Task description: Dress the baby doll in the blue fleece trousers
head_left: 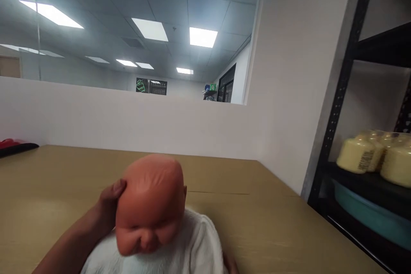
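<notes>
Holds a baby doll (150, 205) over the near edge of the table (272, 222), about midway along it. Points the crown up and toward the table's far edge, with the face turned to the near edge and tipped downward. Runs the long axis from crown to body across the table's depth, propped up rather than lying flat. Cups the head with the left hand (109, 203) on the side toward the table's left end: thumb pressed flat against the temple, other fingers hidden behind the skull, so cannot tell whether spread or together. Shows only a sliver of the right hand (230, 263) at the bottom border, touching the white cloth (195, 244); cannot tell how its fingers lie. Smooth, bald, orange-brown plastic head, rounded, with moulded creases over the crown and shut eyes, slightly blurred. Soft, fuzzy cloth wrapped round the body, cut off below. Flat tan wood-look tabletop with a thin seam. Plain white partition (128, 120) along the table's far edge. Black metal rack (340, 94) off the table's right end, bearing pale yellow jars (356, 154) above a teal basin (369, 214), both partly cropped.
</notes>
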`<move>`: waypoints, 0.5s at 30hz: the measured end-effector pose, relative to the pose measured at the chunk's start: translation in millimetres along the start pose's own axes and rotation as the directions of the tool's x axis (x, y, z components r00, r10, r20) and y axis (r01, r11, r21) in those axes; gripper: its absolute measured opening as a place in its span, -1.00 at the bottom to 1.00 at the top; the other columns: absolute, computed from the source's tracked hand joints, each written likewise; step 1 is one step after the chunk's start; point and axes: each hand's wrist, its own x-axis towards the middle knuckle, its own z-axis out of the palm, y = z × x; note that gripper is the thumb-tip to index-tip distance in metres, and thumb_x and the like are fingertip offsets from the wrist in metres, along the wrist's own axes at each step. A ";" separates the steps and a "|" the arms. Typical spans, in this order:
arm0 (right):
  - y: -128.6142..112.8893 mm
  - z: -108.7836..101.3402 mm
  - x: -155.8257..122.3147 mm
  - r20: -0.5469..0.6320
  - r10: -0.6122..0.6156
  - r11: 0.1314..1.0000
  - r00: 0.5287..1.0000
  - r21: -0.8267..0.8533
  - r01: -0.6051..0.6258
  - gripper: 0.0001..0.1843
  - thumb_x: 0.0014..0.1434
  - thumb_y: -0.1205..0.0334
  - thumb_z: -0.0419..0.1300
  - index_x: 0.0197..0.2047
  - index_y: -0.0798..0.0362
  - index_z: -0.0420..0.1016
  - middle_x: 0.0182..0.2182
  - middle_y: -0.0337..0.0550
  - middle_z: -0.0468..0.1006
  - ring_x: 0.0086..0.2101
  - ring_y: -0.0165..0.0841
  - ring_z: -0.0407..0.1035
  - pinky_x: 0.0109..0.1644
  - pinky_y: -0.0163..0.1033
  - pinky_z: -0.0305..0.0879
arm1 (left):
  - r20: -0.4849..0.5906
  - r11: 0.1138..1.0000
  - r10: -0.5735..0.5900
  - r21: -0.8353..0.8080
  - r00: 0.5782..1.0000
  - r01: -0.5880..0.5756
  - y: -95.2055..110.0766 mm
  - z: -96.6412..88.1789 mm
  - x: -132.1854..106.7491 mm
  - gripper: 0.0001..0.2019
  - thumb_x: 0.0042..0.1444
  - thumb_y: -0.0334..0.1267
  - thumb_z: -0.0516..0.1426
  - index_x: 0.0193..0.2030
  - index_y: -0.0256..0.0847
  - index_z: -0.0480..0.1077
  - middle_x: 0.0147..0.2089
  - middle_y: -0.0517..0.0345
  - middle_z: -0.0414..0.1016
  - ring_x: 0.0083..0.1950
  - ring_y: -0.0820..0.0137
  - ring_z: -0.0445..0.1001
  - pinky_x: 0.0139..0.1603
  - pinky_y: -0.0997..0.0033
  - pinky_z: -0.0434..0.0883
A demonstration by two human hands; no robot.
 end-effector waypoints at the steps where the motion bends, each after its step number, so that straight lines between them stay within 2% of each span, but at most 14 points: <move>1: 2.0 17.4 27.3 -0.057 -0.027 0.999 0.998 -0.033 0.025 -0.75 0.34 -0.09 0.34 -0.04 -0.17 0.72 0.10 -0.11 0.71 0.58 0.05 -0.32 0.59 0.32 -0.02 | 0.001 1.000 0.003 -0.020 1.000 -0.003 4.2 5.6 8.0 -0.41 -0.21 0.38 0.35 -0.28 -0.11 0.72 -0.31 -0.02 0.78 0.26 -0.48 0.56 0.27 -0.31 0.60; 3: 7.2 45.7 77.0 -0.171 -0.025 0.996 0.985 -0.088 0.010 -0.64 0.37 -0.19 0.30 -0.20 -0.08 0.67 0.09 -0.05 0.70 0.55 0.11 -0.42 0.62 0.31 -0.16 | 0.051 0.999 0.015 -0.032 0.999 -0.014 12.2 17.8 25.1 -0.28 -0.18 0.40 0.38 -0.10 -0.21 0.71 -0.18 -0.11 0.80 0.36 -0.50 0.48 0.37 -0.29 0.53; 4: 11.5 52.7 95.4 -0.219 -0.004 0.996 0.976 -0.085 -0.015 -0.56 0.39 -0.24 0.24 -0.17 -0.03 0.65 0.17 0.00 0.66 0.54 0.11 -0.47 0.63 0.25 -0.18 | 0.072 0.999 0.023 -0.027 0.997 -0.021 15.2 23.3 34.3 -0.19 -0.21 0.41 0.41 0.00 -0.26 0.69 -0.13 -0.13 0.80 0.40 -0.49 0.44 0.41 -0.26 0.49; 6: 26.5 46.5 111.6 -0.268 0.054 0.998 0.962 -0.016 -0.061 -0.38 0.45 -0.30 0.09 0.14 0.08 0.59 0.39 0.05 0.48 0.56 0.05 -0.46 0.64 0.08 -0.15 | 0.090 1.000 0.020 -0.012 0.996 -0.019 18.1 30.0 54.6 -0.04 -0.29 0.42 0.47 0.12 -0.30 0.64 -0.04 -0.15 0.79 0.44 -0.44 0.40 0.48 -0.18 0.44; 8: 52.6 15.2 97.3 -0.224 0.110 0.991 0.968 0.097 -0.090 -0.24 0.46 -0.31 0.04 0.44 0.09 0.36 0.54 -0.02 0.27 0.58 -0.01 -0.24 0.61 -0.02 0.00 | 0.076 1.000 -0.002 -0.013 0.997 0.003 15.3 29.3 76.9 0.04 -0.33 0.44 0.51 0.19 -0.31 0.59 0.02 -0.14 0.78 0.46 -0.38 0.40 0.53 -0.10 0.39; 10: 87.8 -26.7 61.9 -0.083 0.198 0.966 0.977 0.186 -0.180 -0.17 0.35 -0.32 0.21 0.53 -0.13 0.27 0.54 -0.14 0.28 0.55 0.01 0.02 0.54 0.01 0.19 | 0.077 0.999 -0.033 -0.039 0.996 0.036 7.3 21.5 100.5 0.06 -0.28 0.43 0.51 0.23 -0.32 0.56 0.07 -0.16 0.77 0.47 -0.33 0.41 0.56 -0.07 0.35; 11: 106.5 -45.6 42.0 -0.073 0.244 0.955 0.967 0.190 -0.226 -0.13 0.28 -0.33 0.28 0.51 -0.11 0.30 0.49 -0.03 0.38 0.50 0.09 0.16 0.50 0.10 0.29 | 0.096 0.996 -0.056 -0.057 0.994 0.061 2.0 16.0 112.4 0.05 -0.23 0.43 0.50 0.26 -0.33 0.55 0.10 -0.19 0.75 0.47 -0.31 0.42 0.56 -0.06 0.34; 13: 140.6 -71.1 8.7 -0.049 0.323 0.932 0.945 0.192 -0.308 0.00 0.18 -0.35 0.34 0.49 0.09 0.33 0.39 0.30 0.47 0.39 0.24 0.35 0.40 0.25 0.42 | 0.155 0.988 -0.109 -0.089 0.982 0.124 -9.9 4.1 134.9 0.02 -0.09 0.44 0.44 0.31 -0.36 0.51 0.16 -0.24 0.72 0.46 -0.28 0.44 0.56 -0.07 0.33; 15: 164.1 -78.7 -8.7 -0.062 0.412 0.895 0.909 0.216 -0.391 0.03 0.13 -0.35 0.36 0.47 0.14 0.36 0.39 0.34 0.47 0.38 0.20 0.37 0.43 0.20 0.39 | 0.214 0.977 -0.161 -0.103 0.964 0.186 -21.5 -6.3 154.7 -0.01 0.06 0.46 0.34 0.36 -0.39 0.47 0.22 -0.28 0.68 0.45 -0.25 0.45 0.57 -0.07 0.31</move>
